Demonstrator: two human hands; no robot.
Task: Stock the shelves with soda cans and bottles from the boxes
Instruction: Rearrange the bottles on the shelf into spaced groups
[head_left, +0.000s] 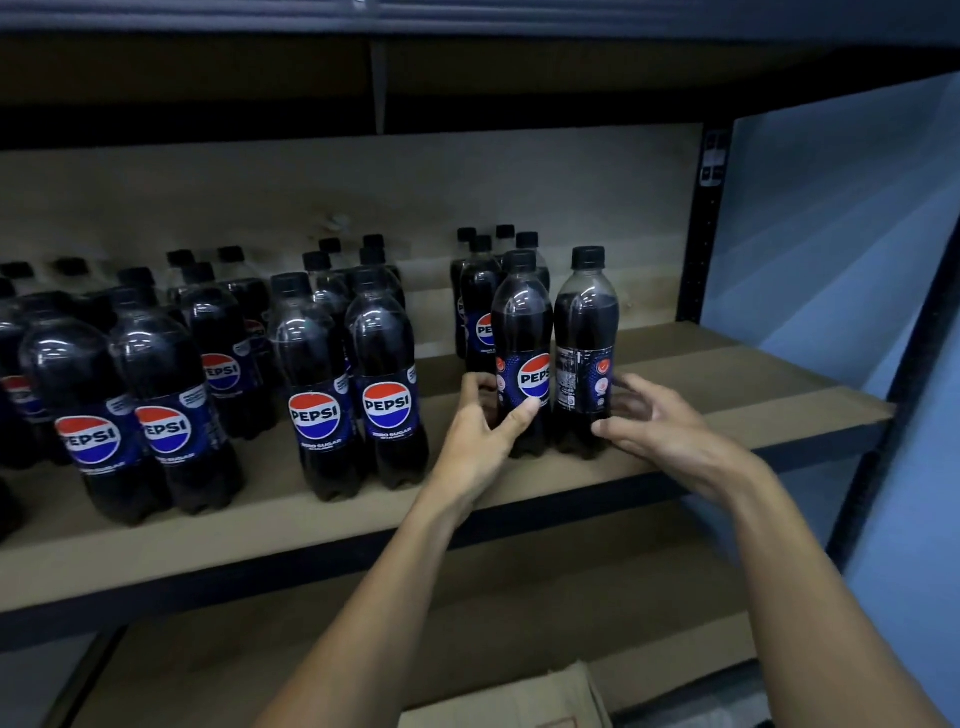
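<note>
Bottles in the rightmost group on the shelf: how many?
6. The front-left bottle in the left hand, front-right bottle beside the right hand, four bottles behind them, counted by caps. More may be hidden.

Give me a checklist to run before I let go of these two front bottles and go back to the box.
1. Left bottle stands upright on the shelf: ok.
2. Right bottle stands upright: ok.
3. Logos face front: not ok; the right bottle shows the back of its label.
4. Left hand holds the left bottle: ok, thumb on the label.
5. Right hand has hold of the right bottle: cannot tell; its fingers are blurred.
6. Bare shelf to the right for more bottles: ok.
</note>
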